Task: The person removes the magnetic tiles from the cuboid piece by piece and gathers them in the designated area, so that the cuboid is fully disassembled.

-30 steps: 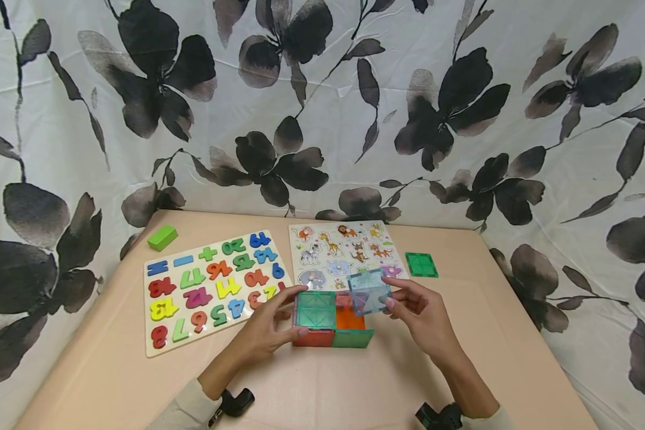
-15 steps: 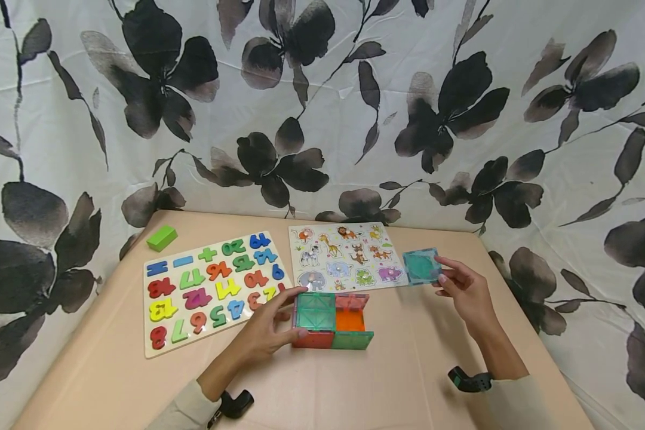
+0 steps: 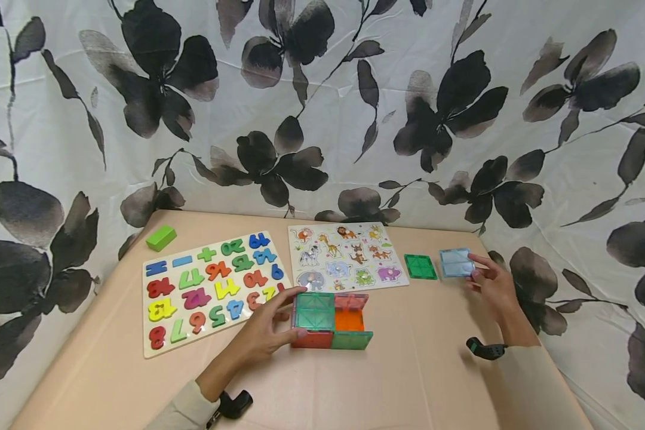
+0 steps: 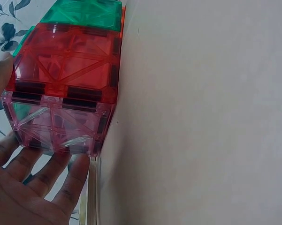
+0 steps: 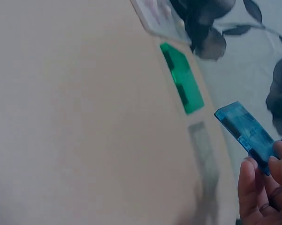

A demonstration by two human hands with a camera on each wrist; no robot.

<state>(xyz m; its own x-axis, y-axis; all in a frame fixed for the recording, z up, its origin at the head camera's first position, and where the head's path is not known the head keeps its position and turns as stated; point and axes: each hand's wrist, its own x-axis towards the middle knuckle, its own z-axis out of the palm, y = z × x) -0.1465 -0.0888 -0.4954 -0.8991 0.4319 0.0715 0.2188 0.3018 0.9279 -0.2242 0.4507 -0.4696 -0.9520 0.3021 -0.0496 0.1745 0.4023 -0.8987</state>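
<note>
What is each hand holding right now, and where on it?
Right hand pinches the blue tile by its near edge; left hand grips the tile box at its left end.

Blue tile (image 3: 455, 262); green tile (image 3: 420, 266); black-flowered white cloth (image 3: 322, 101).
</note>
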